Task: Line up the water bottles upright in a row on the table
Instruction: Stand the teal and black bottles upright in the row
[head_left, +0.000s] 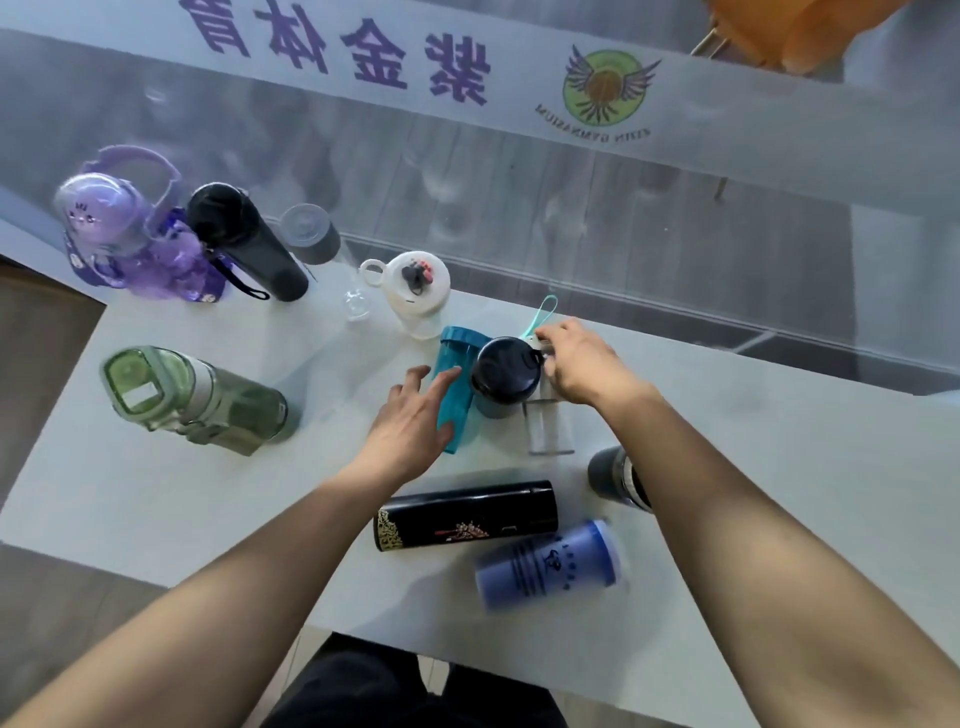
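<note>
Several water bottles stand or lie on the white table (171, 493). My left hand (410, 421) rests with spread fingers against the side of a teal bottle (460, 358). Touching that is a dark-lidded bottle (504, 371). My right hand (582, 364) pinches the top of a clear bottle (548, 426) that has a teal strap loop (545, 312); its lid is hidden by my fingers. At the back left a purple bottle (130, 244), a black bottle (244, 244), a grey-lidded clear bottle (311, 234) and a white-lidded bottle (410, 286) stand in a line.
A green bottle (192, 400) stands alone on the left. A black flask (467, 514) and a blue cup (550, 561) lie on their sides near the front edge. A grey bottle (615, 478) sits beside my right forearm. A glass wall with lettering runs behind the table.
</note>
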